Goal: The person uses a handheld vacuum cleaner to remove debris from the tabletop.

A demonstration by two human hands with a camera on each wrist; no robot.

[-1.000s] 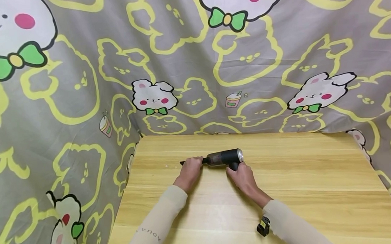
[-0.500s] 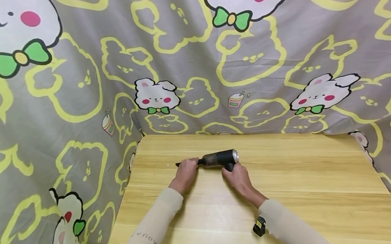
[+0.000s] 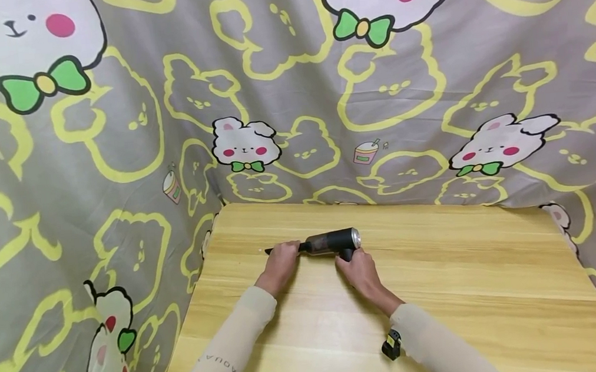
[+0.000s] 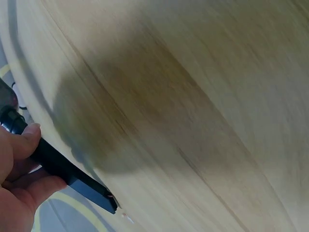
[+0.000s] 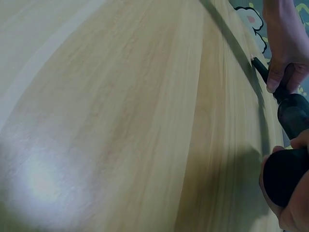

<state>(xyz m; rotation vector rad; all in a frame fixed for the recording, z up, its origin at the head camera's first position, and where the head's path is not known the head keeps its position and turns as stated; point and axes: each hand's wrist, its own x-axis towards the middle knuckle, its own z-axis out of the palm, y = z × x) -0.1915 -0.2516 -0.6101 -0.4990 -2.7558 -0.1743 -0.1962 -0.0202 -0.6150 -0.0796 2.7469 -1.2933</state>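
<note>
A black handheld vacuum cleaner with a smoky see-through dust cup lies level over the table, its silver rear end to the right. My right hand grips its handle from below. Farther left, my left hand holds the slim crevice nozzle, thumb and fingers around it in the left wrist view. The nozzle's slanted tip is right at the tabletop, beside a few tiny pale crumbs. In the right wrist view the rounded handle base shows within my right hand's grasp.
The wood-grain table reaches back to a grey curtain printed with cartoon animals, which also hangs along both sides. A black device is strapped at my right wrist.
The vacuum cleaner and both hands have shifted slightly left along the table. Of the white crumbs ahead of the nozzle, fewer show now. The head view has turned slightly left.
</note>
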